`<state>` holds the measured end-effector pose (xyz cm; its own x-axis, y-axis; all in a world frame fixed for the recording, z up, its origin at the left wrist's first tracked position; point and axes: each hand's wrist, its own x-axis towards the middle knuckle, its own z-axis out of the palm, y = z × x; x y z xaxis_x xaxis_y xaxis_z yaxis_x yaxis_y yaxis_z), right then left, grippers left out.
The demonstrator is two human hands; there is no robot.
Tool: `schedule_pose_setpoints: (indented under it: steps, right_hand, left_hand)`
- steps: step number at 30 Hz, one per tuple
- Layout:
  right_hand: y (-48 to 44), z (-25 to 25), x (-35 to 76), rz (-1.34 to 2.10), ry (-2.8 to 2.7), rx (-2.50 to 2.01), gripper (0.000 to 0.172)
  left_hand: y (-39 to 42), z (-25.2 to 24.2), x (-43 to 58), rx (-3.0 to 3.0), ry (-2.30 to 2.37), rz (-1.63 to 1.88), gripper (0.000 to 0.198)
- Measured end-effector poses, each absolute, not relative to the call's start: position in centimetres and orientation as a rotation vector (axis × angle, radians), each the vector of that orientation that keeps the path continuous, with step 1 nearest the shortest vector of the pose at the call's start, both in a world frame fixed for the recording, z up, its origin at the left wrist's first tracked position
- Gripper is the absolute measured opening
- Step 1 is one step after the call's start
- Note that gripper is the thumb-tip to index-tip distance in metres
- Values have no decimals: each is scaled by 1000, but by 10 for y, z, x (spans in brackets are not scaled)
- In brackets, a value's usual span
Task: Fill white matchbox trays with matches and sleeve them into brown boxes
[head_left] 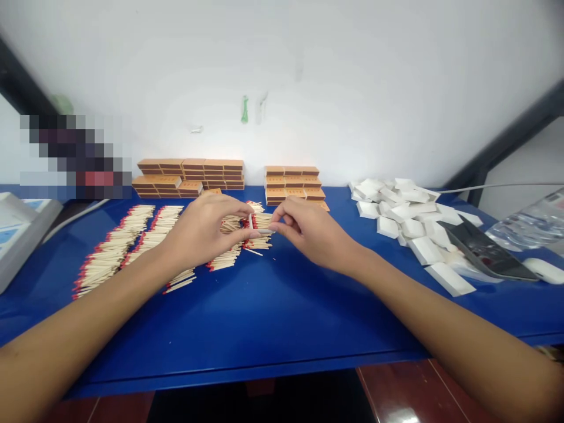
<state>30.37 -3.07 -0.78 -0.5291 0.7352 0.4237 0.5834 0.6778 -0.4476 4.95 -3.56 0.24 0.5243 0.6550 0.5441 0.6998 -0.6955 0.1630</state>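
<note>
A small white matchbox tray (251, 221) with matches (263, 221) in it is held between my two hands, over the loose matches. My left hand (211, 226) grips its left end between thumb and fingers. At the other end, the fingers of my right hand (304, 229) are pinched together against the tray and the match ends; the exact contact is partly hidden. Beneath and beside my left hand lie rows of red-tipped matches (106, 258), some covered by the hand and forearm.
Stacked orange matchboxes (189, 173) line the wall, with a second stack (291, 183) to their right. White empty trays (405, 208) are heaped at the right, beside a dark phone-like device (493, 249) and a white mouse (546, 271). The blue table (273, 329) has its edge nearest me.
</note>
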Motion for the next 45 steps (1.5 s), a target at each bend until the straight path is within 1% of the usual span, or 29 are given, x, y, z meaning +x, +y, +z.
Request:
schedule_pose_setpoints:
  steps: [6, 13, 17, 21, 25, 30, 36, 40, 45]
  right_hand:
    - [-34, -10, 303, 374, -2303, -955, 7]
    - [-33, -7, 301, 513, -2205, -927, 13]
    - [-33, -6, 301, 468, -2117, -942, 17]
    - [-36, -6, 300, 353, -2066, -968, 15]
    - [-42, -10, 296, 333, -2217, -948, 16]
    - [-46, -20, 289, 434, -2449, -923, 9]
    - [-48, -22, 287, 490, -2505, -1024, 13]
    - [-45, -19, 292, 470, -2546, -1066, 12]
    - [-45, -16, 295, 428, -2526, -1061, 9]
  left_hand:
    - [-36, 3, 50, -2679, -1173, -921, 36]
    - [-43, 8, 55, -2731, -1264, -1048, 36]
    - [-43, 10, 55, -2750, -1277, -1089, 35]
    - [-39, 11, 51, -2671, -1330, -1110, 33]
    - [-37, 12, 49, -2584, -1362, -1189, 27]
    - [-36, 10, 48, -2556, -1379, -1140, 26]
    - [-36, 8, 49, -2583, -1389, -1095, 26]
    - [-37, 8, 50, -2597, -1359, -1078, 24]
    - [-36, 8, 49, -2611, -1352, -1050, 28]
